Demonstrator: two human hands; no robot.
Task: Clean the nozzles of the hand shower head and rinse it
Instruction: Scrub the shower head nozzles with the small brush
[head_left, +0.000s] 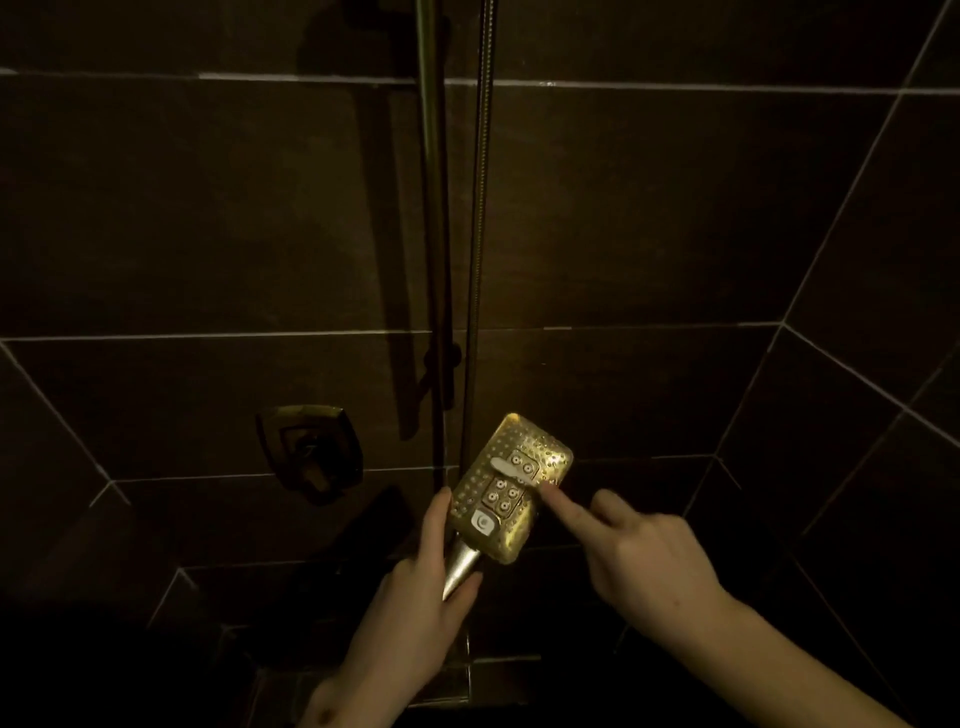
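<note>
Dark brown wall tiles (675, 208) with pale grout lines are filling nearly the whole view, meeting at a corner on the right side. A vertical metal rail (431, 208) is running down the middle of the wall, and a ribbed metal hose (480, 208) is hanging just beside it on the right. A squared metal tap control (311, 452) is sitting on the wall to the left of the rail, low down.

The shower head (509, 488) is being held in front of the wall, below the rail and just right of the tap control, with its nozzle face turned up toward the camera. It is rectangular with rounded corners, gold-looking in the dim light, covered in small dots, with two clusters of larger round nozzles in the middle and a white button near its lower end.

The left hand (426, 582) is gripping the tapered handle under the head, fingers curled round it and the thumb lying up along the head's left edge. The right hand (639, 551) is pointing, its index finger (558, 506) stretched out and touching the right edge of the nozzle face, the other fingers curled in and holding nothing.
</note>
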